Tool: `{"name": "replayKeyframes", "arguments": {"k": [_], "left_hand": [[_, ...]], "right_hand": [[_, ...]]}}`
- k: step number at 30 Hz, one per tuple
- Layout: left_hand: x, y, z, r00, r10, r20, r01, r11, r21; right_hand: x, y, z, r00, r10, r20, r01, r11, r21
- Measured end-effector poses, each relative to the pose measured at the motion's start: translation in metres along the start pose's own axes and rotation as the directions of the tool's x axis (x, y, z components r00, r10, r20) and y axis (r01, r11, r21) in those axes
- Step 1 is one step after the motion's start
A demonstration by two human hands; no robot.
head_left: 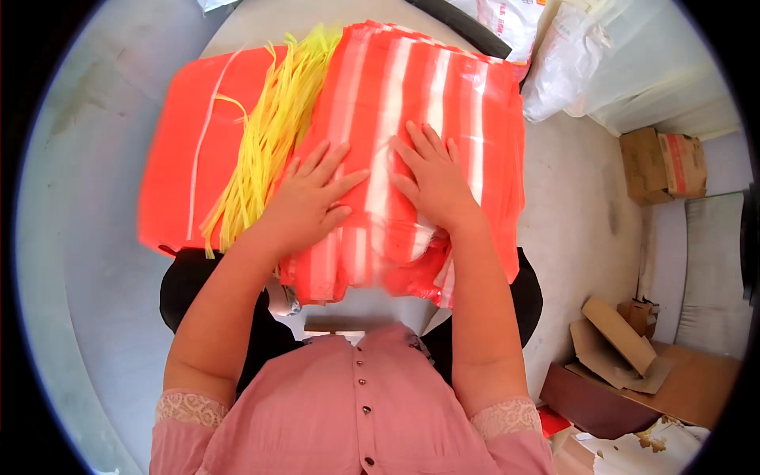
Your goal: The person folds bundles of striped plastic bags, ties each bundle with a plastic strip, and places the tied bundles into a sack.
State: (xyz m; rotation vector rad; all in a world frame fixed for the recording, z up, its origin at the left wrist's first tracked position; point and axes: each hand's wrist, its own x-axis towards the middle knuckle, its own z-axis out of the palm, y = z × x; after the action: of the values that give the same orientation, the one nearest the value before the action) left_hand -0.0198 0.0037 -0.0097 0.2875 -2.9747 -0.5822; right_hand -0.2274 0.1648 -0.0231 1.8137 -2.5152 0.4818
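Note:
A thick stack of red-and-white striped plastic bags [412, 87] lies in front of me, its near edge hanging in loose folds. Both my palms rest on top of it. My left hand [313, 194] lies toward the stack's left side, fingers spread. To its right, my right hand [434, 174] is flat with fingers apart, pointing up and left. Neither hand grips anything. Left of the stack, a bundle of yellow plastic strips [273, 142] runs along a red surface [174, 150]. A thin pale strip [206, 134] lies on that red surface.
White plastic sacks [566, 59] and a dark tube-like bar [463, 28] are at the back. A cardboard box [661, 166] stands by the right wall. Opened cardboard [613, 348] lies over a dark red box [598, 400] at lower right. My knees flank the stack's near edge.

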Motion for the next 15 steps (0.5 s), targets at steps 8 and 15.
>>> {"name": "replayKeyframes", "arguments": {"k": [8, 15], "left_hand": [[-0.003, -0.001, -0.002, 0.999, -0.007, -0.041, 0.010, 0.997, 0.070], [-0.006, 0.011, -0.003, 0.988, -0.053, -0.147, 0.072, 0.990, 0.123]], "right_hand": [[-0.097, -0.026, -0.032, 0.992, 0.107, -0.063, -0.066, 0.882, 0.466], [-0.108, -0.040, -0.018, 0.988, 0.022, -0.155, 0.004, 0.986, 0.168]]}}
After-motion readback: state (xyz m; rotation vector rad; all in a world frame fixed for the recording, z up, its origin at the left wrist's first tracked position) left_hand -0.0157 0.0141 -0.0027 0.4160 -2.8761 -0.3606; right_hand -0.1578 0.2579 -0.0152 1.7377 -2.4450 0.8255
